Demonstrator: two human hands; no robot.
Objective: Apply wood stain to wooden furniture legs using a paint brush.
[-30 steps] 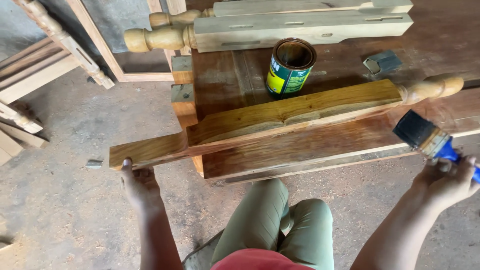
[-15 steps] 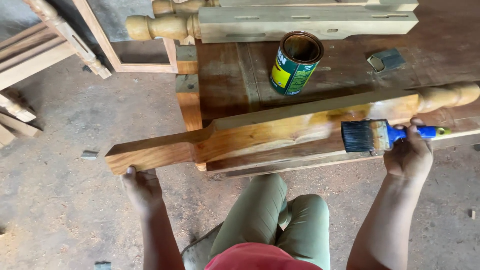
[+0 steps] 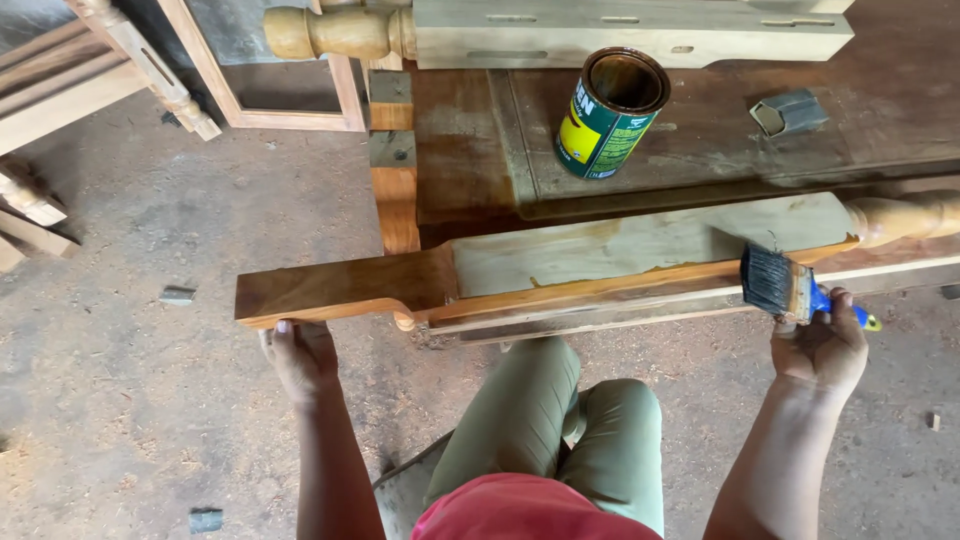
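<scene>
Gripping a blue-handled flat paintbrush (image 3: pixel 782 285) in closed right-hand fingers (image 3: pixel 838 318), left hand (image 3: pixel 300 352) curled under its stained end, the person has the long carved wooden post (image 3: pixel 560 270) half coated across the dark tabletop (image 3: pixel 700 150), its pale middle apparently left, green varnish tin (image 3: pixel 610 115) beyond.

The leg (image 3: pixel 560 270) now lies rolled, its pale unvarnished face turned up where a glossy brown face showed before. The right hand (image 3: pixel 822 345) has drawn the brush (image 3: pixel 780 285) back to the leg's near edge, bristles pointing left.
</scene>
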